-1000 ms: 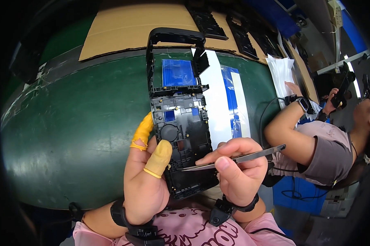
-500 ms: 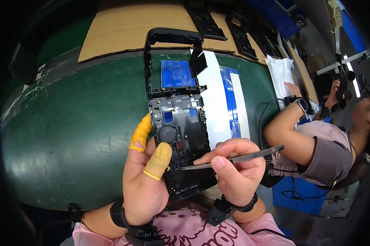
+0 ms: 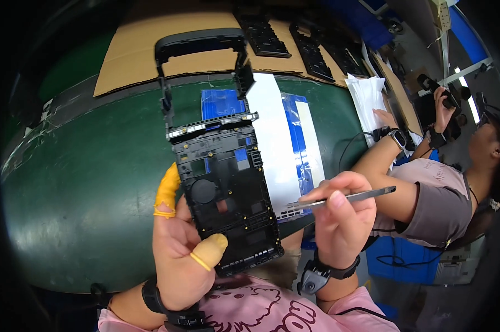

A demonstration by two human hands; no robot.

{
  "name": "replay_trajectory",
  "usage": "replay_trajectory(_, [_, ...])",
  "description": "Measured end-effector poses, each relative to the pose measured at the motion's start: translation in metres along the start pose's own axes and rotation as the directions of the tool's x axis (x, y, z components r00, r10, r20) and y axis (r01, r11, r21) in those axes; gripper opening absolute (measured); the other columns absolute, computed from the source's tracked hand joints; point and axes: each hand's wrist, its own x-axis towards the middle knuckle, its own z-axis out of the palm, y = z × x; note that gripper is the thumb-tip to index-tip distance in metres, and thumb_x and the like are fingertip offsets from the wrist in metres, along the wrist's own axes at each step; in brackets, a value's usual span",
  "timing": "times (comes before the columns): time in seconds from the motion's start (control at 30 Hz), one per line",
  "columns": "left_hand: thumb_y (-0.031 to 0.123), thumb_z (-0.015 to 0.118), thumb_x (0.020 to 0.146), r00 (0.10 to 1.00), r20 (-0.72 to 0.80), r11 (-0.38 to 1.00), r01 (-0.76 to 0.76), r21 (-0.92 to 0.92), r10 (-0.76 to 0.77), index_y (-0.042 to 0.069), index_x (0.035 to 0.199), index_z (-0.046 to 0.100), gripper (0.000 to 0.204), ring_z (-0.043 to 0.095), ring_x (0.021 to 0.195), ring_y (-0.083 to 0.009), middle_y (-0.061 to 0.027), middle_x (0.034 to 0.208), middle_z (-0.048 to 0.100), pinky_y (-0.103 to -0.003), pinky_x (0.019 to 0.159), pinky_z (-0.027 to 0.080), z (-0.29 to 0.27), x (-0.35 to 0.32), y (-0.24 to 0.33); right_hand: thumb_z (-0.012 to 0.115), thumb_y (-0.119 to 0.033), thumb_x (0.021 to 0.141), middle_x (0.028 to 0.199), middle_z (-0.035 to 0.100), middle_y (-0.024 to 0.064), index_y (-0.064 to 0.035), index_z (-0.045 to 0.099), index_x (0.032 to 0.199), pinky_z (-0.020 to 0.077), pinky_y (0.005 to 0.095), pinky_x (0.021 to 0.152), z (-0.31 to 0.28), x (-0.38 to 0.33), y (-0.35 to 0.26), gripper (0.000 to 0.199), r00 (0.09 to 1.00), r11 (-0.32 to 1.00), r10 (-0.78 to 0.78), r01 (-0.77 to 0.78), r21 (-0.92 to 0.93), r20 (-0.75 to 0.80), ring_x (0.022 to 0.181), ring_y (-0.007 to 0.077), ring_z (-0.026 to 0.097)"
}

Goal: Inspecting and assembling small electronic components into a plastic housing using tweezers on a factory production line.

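Note:
My left hand (image 3: 178, 260) grips a black plastic housing (image 3: 241, 193) by its lower left side. Yellow finger cots cover the thumb, which presses on the front, and a finger behind the left edge. The housing is a long ribbed panel with small brass-coloured inserts and a round disc, and an open frame at its far end. It tilts a little to the left. In my right hand (image 3: 344, 238) a pair of metal tweezers (image 3: 366, 195) is pinched between thumb and fingers. Their tips point left, just off the housing's right edge.
Beneath lies a green table mat (image 3: 89, 188) with a white sheet (image 3: 267, 133) and a blue film strip (image 3: 298, 133). More black parts (image 3: 264, 36) rest on cardboard (image 3: 133, 50) at the back. A co-worker (image 3: 427, 188) sits on the right beside white bags (image 3: 366, 99).
The housing has swung left and tilted in my left hand. My right hand has drawn the tweezers off its surface to the right. The view has shifted slightly.

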Motion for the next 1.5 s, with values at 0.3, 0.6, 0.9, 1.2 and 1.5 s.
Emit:
replay_trajectory(0.3, [0.012, 0.063, 0.076, 0.991, -0.130, 0.999, -0.021, -0.028, 0.017, 0.006, 0.130, 0.024, 0.068, 0.047, 0.105, -0.0198, -0.0108, 0.120, 0.042, -0.034, 0.090, 0.041, 0.008, 0.003, 0.002, 0.055, -0.002, 0.078, 0.073, 0.061, 0.0174, 0.0025, 0.050, 0.091, 0.0310, 0.0166, 0.045, -0.051, 0.003, 0.015, 0.015, 0.981, 0.973, 0.147, -0.167, -0.163, -0.127, 0.048, 0.0060, 0.040])
replay_trajectory(0.6, [0.029, 0.063, 0.079, 0.996, -0.072, 0.999, 0.050, 0.007, -0.049, 0.007, 0.128, 0.026, 0.066, 0.050, 0.101, -0.0175, -0.0089, 0.116, 0.045, -0.034, 0.086, 0.046, 0.007, 0.004, -0.003, 0.056, 0.001, 0.077, 0.071, 0.060, 0.0149, 0.0035, 0.051, 0.091, 0.0304, 0.0165, 0.046, -0.055, 0.004, 0.018, 0.015, 0.977, 0.972, 0.183, -0.197, -0.127, -0.112, 0.048, 0.0053, 0.039])
replay_trajectory(0.9, [0.027, 0.047, 0.089, 0.991, -0.134, 0.998, -0.008, -0.060, 0.000, 0.006, 0.128, 0.027, 0.049, 0.052, 0.099, -0.0182, -0.0110, 0.114, 0.047, -0.034, 0.084, 0.047, 0.011, 0.007, -0.006, 0.057, 0.003, 0.077, 0.073, 0.062, 0.0118, 0.0047, 0.051, 0.092, 0.0346, 0.0152, 0.050, -0.053, 0.003, 0.018, 0.016, 0.980, 0.972, 0.176, -0.189, -0.142, -0.098, 0.055, 0.0047, 0.048])
replay_trajectory(1.2, [0.014, 0.045, 0.089, 0.989, -0.139, 0.992, 0.027, -0.126, -0.044, 0.006, 0.128, 0.030, 0.042, 0.052, 0.097, -0.0170, -0.0106, 0.112, 0.048, -0.033, 0.083, 0.047, 0.008, 0.004, -0.004, 0.055, -0.002, 0.077, 0.069, 0.059, 0.0176, 0.0026, 0.047, 0.091, 0.0466, 0.0223, 0.054, -0.009, -0.003, -0.005, 0.017, 0.997, 0.994, 0.065, -0.069, -0.087, -0.045, 0.057, 0.0153, 0.056])
replay_trajectory(1.5, [0.014, 0.044, 0.089, 0.987, -0.143, 0.996, 0.061, -0.061, -0.069, 0.004, 0.128, 0.032, 0.042, 0.050, 0.101, -0.0154, -0.0092, 0.115, 0.048, -0.029, 0.088, 0.040, 0.003, 0.002, -0.004, 0.056, 0.006, 0.078, 0.086, 0.060, 0.0167, 0.0064, 0.049, 0.093, 0.0488, 0.0273, 0.073, 0.036, -0.003, 0.014, 0.017, 0.972, 0.997, 0.061, -0.072, 0.041, 0.225, 0.080, 0.0185, 0.060])
